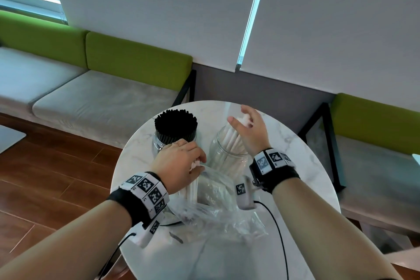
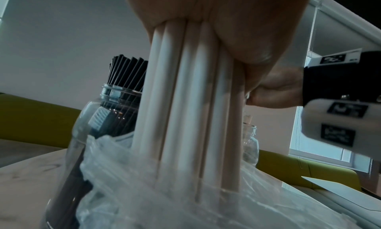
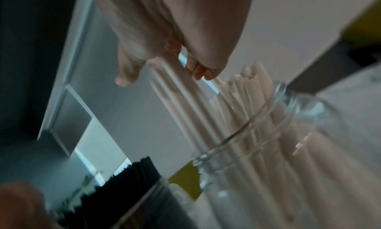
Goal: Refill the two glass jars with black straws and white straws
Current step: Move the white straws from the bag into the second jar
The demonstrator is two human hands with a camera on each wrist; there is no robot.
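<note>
Two glass jars stand on a round marble table [image 1: 295, 154]. The left jar [image 1: 159, 143] is packed with black straws [image 1: 175, 123]. The right jar [image 1: 223, 154] holds white straws [image 1: 230, 144] leaning to the right. My left hand [image 1: 197, 163] grips a bundle of white straws [image 2: 185, 102] upright, their lower ends still inside a clear plastic bag [image 1: 218, 202] in front of the jars. My right hand [image 1: 238, 118] hovers over the right jar with fingers spread, and its fingertips [image 3: 198, 72] touch the tops of the straws there [image 3: 181, 94]. The thumb stands apart.
The crumpled bag [image 2: 164, 191] covers the table's near half. Black cables [image 1: 279, 234] run from the wrist cameras across the front edge. A green and grey bench [image 1: 102, 88] lines the wall behind, with wooden floor [image 1: 45, 177] to the left.
</note>
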